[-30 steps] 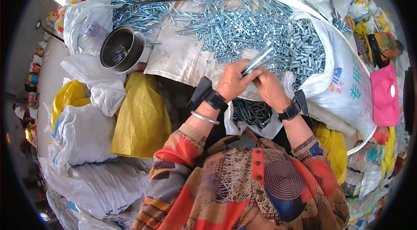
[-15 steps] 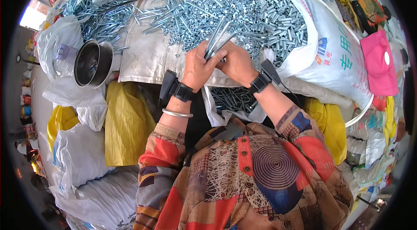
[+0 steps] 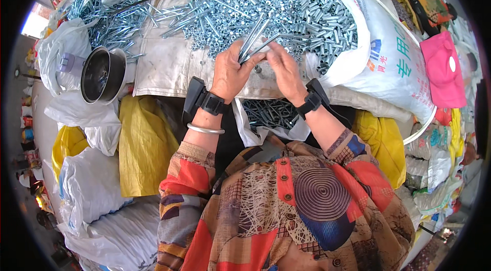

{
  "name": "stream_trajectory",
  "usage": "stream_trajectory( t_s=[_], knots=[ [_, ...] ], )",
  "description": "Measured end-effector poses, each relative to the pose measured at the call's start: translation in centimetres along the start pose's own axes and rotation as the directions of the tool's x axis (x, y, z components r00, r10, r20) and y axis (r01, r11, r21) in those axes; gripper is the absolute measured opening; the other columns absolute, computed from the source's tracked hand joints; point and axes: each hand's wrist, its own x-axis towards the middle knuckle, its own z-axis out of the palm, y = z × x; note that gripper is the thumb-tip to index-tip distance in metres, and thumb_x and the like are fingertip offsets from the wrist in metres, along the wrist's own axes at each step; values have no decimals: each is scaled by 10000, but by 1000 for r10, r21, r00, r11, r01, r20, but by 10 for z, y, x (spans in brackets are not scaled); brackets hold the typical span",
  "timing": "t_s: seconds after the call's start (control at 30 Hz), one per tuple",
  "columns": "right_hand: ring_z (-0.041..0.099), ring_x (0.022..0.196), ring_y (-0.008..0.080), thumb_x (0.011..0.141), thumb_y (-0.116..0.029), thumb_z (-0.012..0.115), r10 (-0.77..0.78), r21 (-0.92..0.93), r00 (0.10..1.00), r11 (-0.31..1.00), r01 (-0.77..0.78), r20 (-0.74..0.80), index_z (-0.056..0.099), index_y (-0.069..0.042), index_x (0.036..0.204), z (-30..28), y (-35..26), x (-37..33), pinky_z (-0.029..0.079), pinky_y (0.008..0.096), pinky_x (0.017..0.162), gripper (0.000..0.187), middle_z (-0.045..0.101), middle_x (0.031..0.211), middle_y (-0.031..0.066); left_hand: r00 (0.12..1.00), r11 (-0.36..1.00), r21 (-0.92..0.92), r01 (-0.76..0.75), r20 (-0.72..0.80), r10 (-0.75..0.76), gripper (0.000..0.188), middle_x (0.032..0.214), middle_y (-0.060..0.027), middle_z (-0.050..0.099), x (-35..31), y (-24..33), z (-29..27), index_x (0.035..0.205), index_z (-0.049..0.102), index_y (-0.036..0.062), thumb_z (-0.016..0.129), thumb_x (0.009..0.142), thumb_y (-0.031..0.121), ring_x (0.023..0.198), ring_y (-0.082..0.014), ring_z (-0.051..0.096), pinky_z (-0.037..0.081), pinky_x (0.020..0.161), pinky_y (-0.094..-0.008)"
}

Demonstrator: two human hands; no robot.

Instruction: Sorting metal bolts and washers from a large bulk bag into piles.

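My left hand (image 3: 230,74) is closed round several thin metal rods (image 3: 253,38), which stick up and away from its fingers over the cloth. One of these rods slants off to the right toward my right hand (image 3: 287,74). That right hand is apart from the left, its fingers loosely stretched beside the slanting rod's end; whether they touch it is hard to make out. On the cloth between my hands stands a small metal piece (image 3: 258,69). Beyond them spreads a heap of small nuts (image 3: 230,20).
Metal sleeves (image 3: 330,25) spill from a white woven sack (image 3: 394,66) at the right. Long rods (image 3: 110,28) lie at the far left, near a dark round pan (image 3: 102,75). Dark bolts (image 3: 268,115) fill a bag below my hands. A pink cap (image 3: 444,69) rests on the sack.
My right hand has drawn away from my left, and its fingers have loosened. The small metal piece now shows on the cloth between them. My left hand still grips the rods.
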Motion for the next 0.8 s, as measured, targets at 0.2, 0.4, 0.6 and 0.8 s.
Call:
stream_trajectory(
  t_s=[0.2,0.4,0.6,0.8],
  knots=[
    [582,1038,157,1060,-407,423,-33,95,999,995,32,13,456,75,1380,-5,6,0,433,324,978,580,637,1141,107,999,998,57,-6,40,4,247,788,-126,692,-2,0,3,1017,633,-5,742,884,173,689,-216,671,509,617,-322],
    [612,951,159,1036,-328,515,-24,157,994,987,41,-107,542,54,1272,3,-2,-6,453,309,922,450,675,1000,73,1000,1000,2,-4,7,4,293,700,-183,638,0,1,8,924,595,-3,762,855,228,634,-352,644,478,548,-382],
    [659,931,324,870,-138,698,-217,-544,971,805,238,104,610,-6,1041,-1,7,-6,500,406,818,234,671,975,153,999,1000,3,27,-35,-27,275,681,-177,625,1,3,11,921,595,0,754,858,216,616,-342,634,475,548,-379],
    [656,888,341,833,-90,710,-176,-390,927,869,304,331,619,-16,1062,-16,2,13,502,410,768,257,648,921,156,1000,999,47,-5,-11,5,309,684,-146,643,4,-5,10,943,603,-25,758,873,233,554,-212,598,457,516,-326]
  ],
)
